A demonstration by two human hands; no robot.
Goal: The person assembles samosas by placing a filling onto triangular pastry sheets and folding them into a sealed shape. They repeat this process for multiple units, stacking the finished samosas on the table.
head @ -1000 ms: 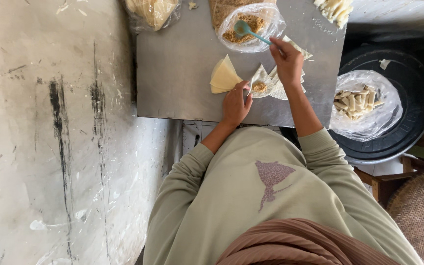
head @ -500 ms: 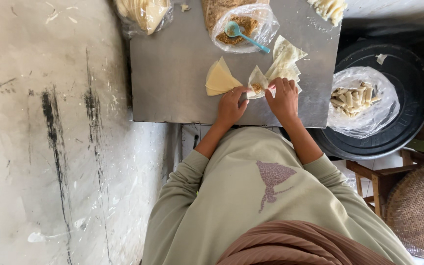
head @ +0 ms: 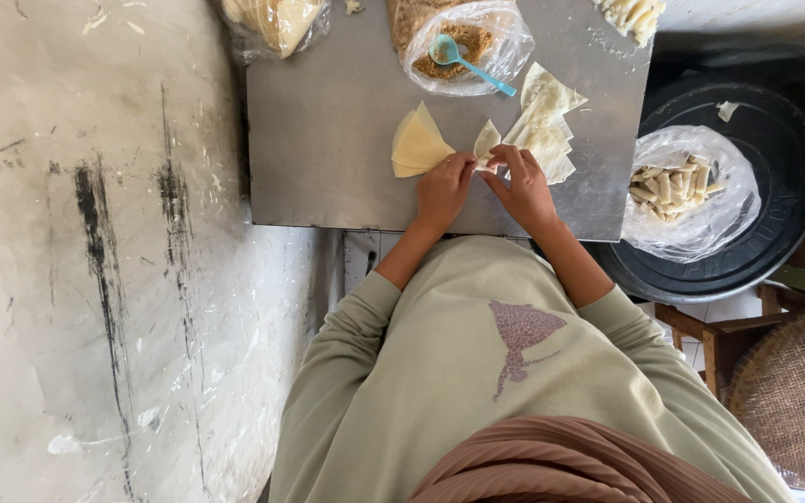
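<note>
Metal table point(head: 328, 168) under both hands; filling bag w/ spoon point(head: 463, 42) just beyond them. Left hand point(head: 442, 189) & right hand point(head: 520, 186) pinch one small wrapper point(head: 486, 142) between fingertips, stack of sheets point(head: 544, 130) beside right. Thin dough could tear or filling spill if squeezed hard.

Left hand point(head: 443, 189): reaching forward, fingers curling inward, pinching at the tips.
Right hand point(head: 521, 186): lying just beside the left, fingertips meeting it, pinching too.
Arms: bending at the elbows, forearms converging, sleeves pushed up.
</note>
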